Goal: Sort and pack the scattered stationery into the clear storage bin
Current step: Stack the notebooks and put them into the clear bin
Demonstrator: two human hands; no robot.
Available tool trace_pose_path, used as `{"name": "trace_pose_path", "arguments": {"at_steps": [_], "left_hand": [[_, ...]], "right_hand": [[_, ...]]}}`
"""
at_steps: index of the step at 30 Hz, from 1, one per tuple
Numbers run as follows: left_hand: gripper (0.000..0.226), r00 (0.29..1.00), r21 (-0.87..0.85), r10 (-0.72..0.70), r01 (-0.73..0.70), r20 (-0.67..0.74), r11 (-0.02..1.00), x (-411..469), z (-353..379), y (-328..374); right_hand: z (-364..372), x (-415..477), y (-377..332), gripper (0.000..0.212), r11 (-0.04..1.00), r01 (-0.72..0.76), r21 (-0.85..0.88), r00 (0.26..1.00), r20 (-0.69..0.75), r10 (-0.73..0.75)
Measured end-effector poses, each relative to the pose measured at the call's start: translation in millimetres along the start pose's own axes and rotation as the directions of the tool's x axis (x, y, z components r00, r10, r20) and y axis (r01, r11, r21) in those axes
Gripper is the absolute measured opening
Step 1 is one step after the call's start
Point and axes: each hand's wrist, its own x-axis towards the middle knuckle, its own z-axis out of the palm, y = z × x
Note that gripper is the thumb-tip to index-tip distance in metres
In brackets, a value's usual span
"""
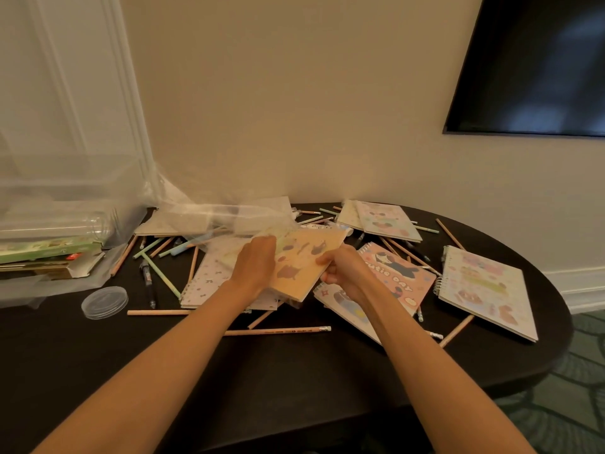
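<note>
While the orange notebook [304,260] is held raised over the scattered pile at mid-table [294,388], the step is judged best done by keeping it flat and carrying it left, clear of the loose pencils [278,330], to the clear storage bin [65,191]. Head view: left hand [253,262] curls over its left edge, fingertips hidden; right hand [343,273] pinches the near right edge, fingers bent
</note>
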Motion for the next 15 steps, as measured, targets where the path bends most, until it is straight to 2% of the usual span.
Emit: {"name": "trace_pose_path", "arguments": {"at_steps": [5,9,13,15], "left_hand": [[0.016,0.988,-0.053,0.122,-0.127,-0.098,0.99,-1.7,-11.7,8.7],[0.021,0.973,-0.117,0.204,-0.217,-0.111,0.969,-0.5,-18.6,20.7],[0.018,0.942,-0.235,0.32,-0.335,-0.098,0.913,0.8,-20.9,26.4],[0.02,0.906,-0.3,0.412,-0.422,-0.098,0.856,-3.0,-27.2,30.0]], "right_hand": [[3.1,0.4,-0.9,0.038,0.971,-0.036,0.236,0.999,-0.015,0.04],[9.9,3.2,-12.3,0.03,0.941,-0.086,0.326,0.995,-0.016,0.097],[13.4,3.6,-12.5,0.022,0.839,-0.174,0.516,0.985,0.081,0.154],[16.9,2.3,-11.8,0.025,0.823,-0.177,0.54,0.984,0.096,0.149]]}}
